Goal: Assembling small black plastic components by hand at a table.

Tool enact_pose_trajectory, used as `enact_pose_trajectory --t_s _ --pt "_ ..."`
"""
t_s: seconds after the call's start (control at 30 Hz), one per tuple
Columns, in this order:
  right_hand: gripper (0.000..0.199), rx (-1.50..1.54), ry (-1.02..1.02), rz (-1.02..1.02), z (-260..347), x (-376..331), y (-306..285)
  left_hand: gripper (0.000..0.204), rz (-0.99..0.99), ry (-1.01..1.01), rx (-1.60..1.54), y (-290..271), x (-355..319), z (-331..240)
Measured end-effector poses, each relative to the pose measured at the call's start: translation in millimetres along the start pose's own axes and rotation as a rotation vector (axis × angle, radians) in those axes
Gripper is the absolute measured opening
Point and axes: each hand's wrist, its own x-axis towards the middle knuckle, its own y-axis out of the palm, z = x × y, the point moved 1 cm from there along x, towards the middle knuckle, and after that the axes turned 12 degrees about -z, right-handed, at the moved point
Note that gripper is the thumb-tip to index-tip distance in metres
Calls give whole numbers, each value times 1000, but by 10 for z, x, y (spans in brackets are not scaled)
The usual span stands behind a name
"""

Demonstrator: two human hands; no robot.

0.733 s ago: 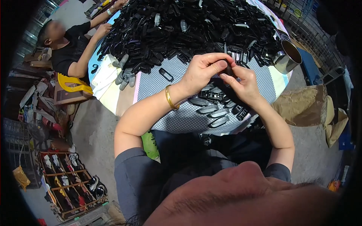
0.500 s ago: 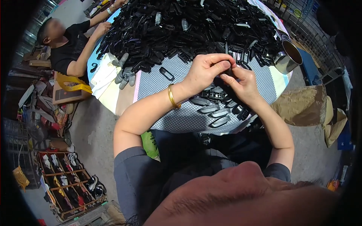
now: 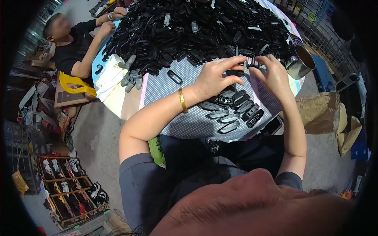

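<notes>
**Where things lie on and around the desk**

A big heap of plastic parts (image 3: 204, 27) covers the far half of the desk (image 3: 165, 84). Nearer, a row of parts (image 3: 232, 112) lies side by side by the near edge, below the left hand (image 3: 212, 78) and the right hand (image 3: 273, 74), which meet at the heap's near rim. A single part (image 3: 174, 76) lies left of the left hand. A pair of gloves (image 3: 132, 74) sits further left. A metal cup (image 3: 301, 61) stands at the desk's right edge. Another person (image 3: 75, 43) sits at the far left; a shoe rack (image 3: 71, 192) stands on the floor, lower left.
</notes>
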Motion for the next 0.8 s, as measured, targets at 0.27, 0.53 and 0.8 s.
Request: enact_pose_trajectory --t_s 0.27,0.53,0.8 --pt "26 54 -101 138 -185 -97 104 25 324 -28 211 105 -5 133" --pt "31 316 213 260 -181 -1 144 27 160 211 432 103 107 403" --pt "33 701 267 157 -47 -79 243 24 71 217 374 89 98 370"
